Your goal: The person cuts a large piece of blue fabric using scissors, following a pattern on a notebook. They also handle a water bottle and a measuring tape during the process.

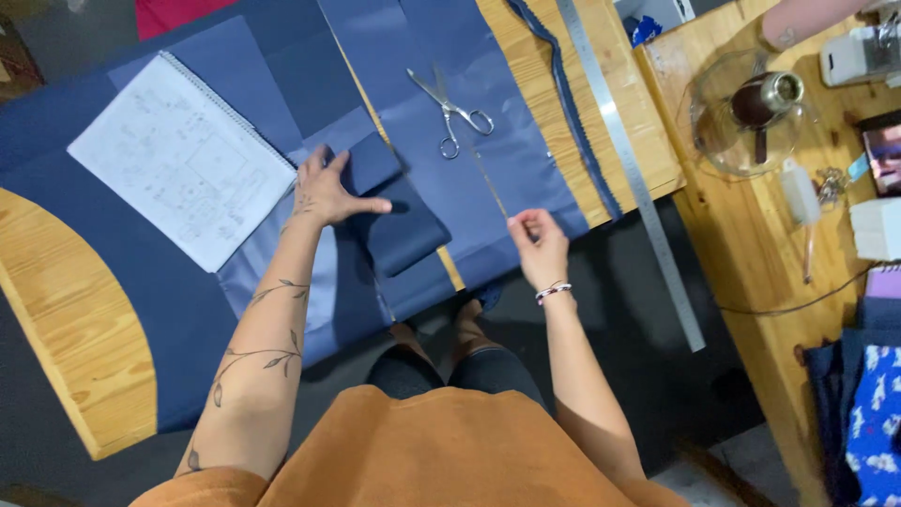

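A: In the head view, what are the hands on?

B: The left hand (327,192) lies flat, fingers spread open, pressing on a folded piece of dark navy fabric (399,221). That piece sits near the middle of the bench (75,329), on top of wider sheets of blue fabric (511,141), just right of a spiral sketch pad (183,160) with drawings on it.

A: And the right?

B: The right hand (540,246) is at the near edge of the blue sheet, fingers pinched shut on something very thin, perhaps a pin or the end of a thread. It is too small to tell which.

A: Tools about?

B: Scissors (452,115) lie closed on the blue sheet, farther off, between the two hands. A long metal ruler (631,169) runs slantwise at the right, beside a cut strip of navy fabric (572,113). On a second bench at the far right stands a glass jug (746,117), and another person's arm (798,21) reaches in at the corner.

A: Which step is it, would you say?

B: I judge it to be holding the folded piece steady while the right hand brings the thin thing over. The next move calls for keeping the fold flat and the edges aligned under the palm.
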